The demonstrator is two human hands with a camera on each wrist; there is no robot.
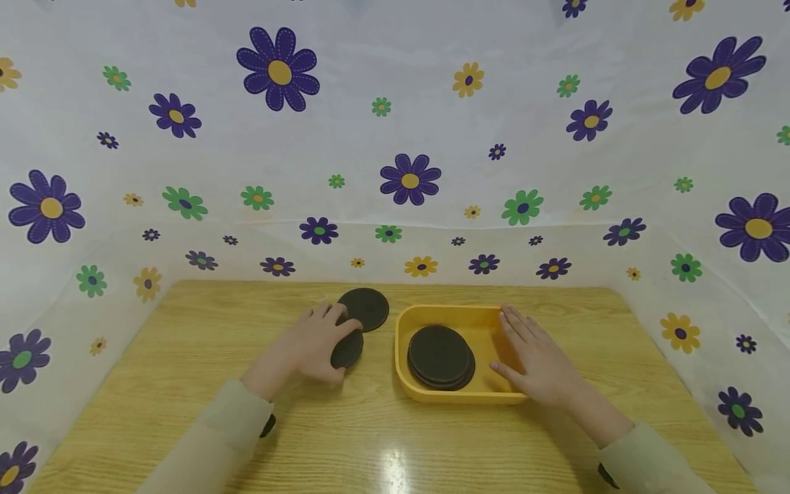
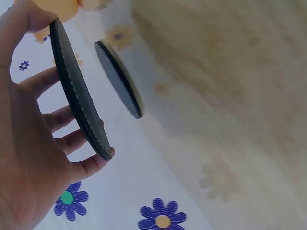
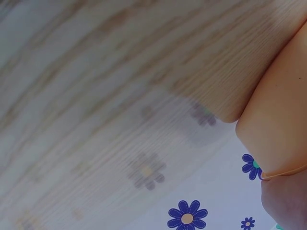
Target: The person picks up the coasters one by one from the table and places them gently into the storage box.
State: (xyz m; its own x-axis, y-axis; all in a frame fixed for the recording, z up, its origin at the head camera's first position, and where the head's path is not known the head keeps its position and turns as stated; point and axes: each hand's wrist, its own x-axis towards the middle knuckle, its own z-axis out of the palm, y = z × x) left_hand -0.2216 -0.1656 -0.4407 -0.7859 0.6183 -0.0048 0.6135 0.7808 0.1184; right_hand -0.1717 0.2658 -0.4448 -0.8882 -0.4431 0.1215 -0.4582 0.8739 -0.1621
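A black round coaster (image 1: 348,350) is tilted up off the table, and my left hand (image 1: 317,346) grips it by its edges. In the left wrist view the thumb and fingertips press opposite ends of this coaster (image 2: 76,93). Just behind it a second black coaster (image 1: 370,309) lies flat on the wood, partly covered by the left fingers in the head view. My right hand (image 1: 543,363) rests over the right end of a yellow tray (image 1: 457,396), its fingers straight and thumb extended inward. Inside the tray, toward its left, sits a stack of black coasters (image 1: 439,355).
The wooden table (image 1: 333,439) is shiny and reflects light near its front. White cloth (image 1: 345,137) with purple, green and yellow flowers stands along the back and both sides. In the right wrist view the tray's outer wall (image 3: 278,110) meets the tabletop.
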